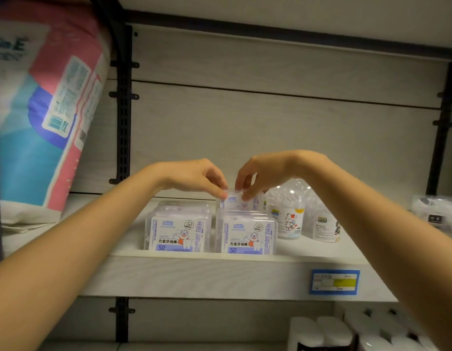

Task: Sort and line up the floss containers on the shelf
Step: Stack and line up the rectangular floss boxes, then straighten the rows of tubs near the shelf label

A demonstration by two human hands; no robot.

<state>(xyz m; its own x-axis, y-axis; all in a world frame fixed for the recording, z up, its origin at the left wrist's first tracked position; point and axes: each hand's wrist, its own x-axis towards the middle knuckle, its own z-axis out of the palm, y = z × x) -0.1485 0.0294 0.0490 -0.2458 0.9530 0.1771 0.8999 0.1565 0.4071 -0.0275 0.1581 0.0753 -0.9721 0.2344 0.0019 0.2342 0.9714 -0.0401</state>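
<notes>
Fingers (219,192) of left hand (192,177), right hand (265,171) atop rear floss container (239,204)

Floss boxes with legible labels: three. Front left box (178,234) and front right box (247,236) at lower centre, plus a back box (239,202) behind the latter. More clear boxes behind the front left box, number not countable.
Hands: two, at centre. Left hand (192,177), right hand (265,171).
Cotton-swab tubs: two, right of centre. Cat-label tub (288,221), second tub (323,224).
Price tag (333,281): one, lower right.
Large bag (42,110): one, upper left.
Black uprights: two. Left upright (123,110), right upright (441,148).
Wrapped pack (437,214): one, right edge.
</notes>
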